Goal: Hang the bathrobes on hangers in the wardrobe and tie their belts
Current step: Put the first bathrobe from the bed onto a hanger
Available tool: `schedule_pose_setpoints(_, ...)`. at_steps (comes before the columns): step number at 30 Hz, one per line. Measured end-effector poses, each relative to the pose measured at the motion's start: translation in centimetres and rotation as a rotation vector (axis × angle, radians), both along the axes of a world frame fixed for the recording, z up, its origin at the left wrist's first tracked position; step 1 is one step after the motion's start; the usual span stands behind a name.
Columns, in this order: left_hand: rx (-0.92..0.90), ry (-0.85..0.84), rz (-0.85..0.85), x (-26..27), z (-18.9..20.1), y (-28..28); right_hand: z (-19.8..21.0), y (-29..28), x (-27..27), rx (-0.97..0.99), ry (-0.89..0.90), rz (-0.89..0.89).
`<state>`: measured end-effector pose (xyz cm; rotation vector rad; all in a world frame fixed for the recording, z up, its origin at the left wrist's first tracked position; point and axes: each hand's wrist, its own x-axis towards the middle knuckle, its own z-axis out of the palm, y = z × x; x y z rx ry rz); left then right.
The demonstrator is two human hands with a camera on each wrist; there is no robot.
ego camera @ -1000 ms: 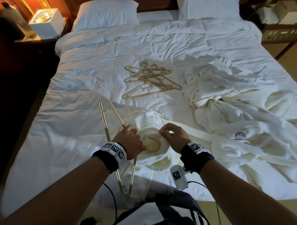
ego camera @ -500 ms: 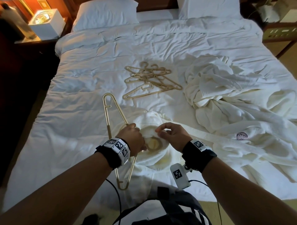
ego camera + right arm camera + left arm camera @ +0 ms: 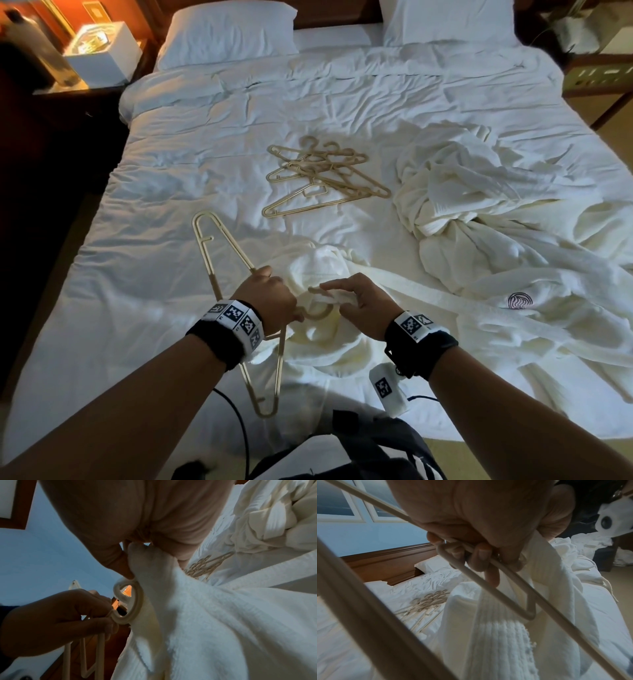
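At frame centre, your left hand grips the hanger; your right hand pinches robe cloth just beside its hook.

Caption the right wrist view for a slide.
Right hand pinches bathrobe fabric at the hanger hook gripped by the left hand.

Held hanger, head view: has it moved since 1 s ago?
Yes, slightly. The held hanger, gripped by the left hand, has shifted left: its far tip now sits further from the hanger pile, which stayed put.
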<state>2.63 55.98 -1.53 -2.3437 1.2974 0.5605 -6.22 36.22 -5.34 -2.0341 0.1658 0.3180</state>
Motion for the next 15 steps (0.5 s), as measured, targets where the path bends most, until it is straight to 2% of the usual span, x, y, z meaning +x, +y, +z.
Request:
schedule_pose_setpoints(2, -0.012, 0.016, 0.090, 0.6, 0.3, 0.1, -0.4, -0.3, -0.1, -0.058, -0.011, 0.033)
schedule_pose_setpoints(5, -0.067, 0.043, 0.336, 1.6, -0.1, 0.7, -0.9, -0.3, -0.3, -0.082, -0.036, 0.041)
schedule_pose_setpoints(9, -0.267, 0.082, 0.585, 0.8, -1.7, 0.9, -1.5, 0.5, -0.7, 0.022, -0.099, -0.057)
schedule_pose_setpoints(12, -0.605, 0.253, 0.815, -0.1, -2.8, 0.4, -2.1, 0.5, -0.3, 0.117, 0.062, -0.216)
schedule_pose_setpoints(13, -0.687, 0.318, 0.857, -0.4, -2.9, 0.1, -2.2, 0.2, 0.0, 0.090, 0.116, -0.212)
schedule_pose_setpoints(15, -0.778, 0.376, 0.895, -1.1, -2.9, -0.3, -2.2, -0.5, 0.3, -0.059, 0.221, -0.039)
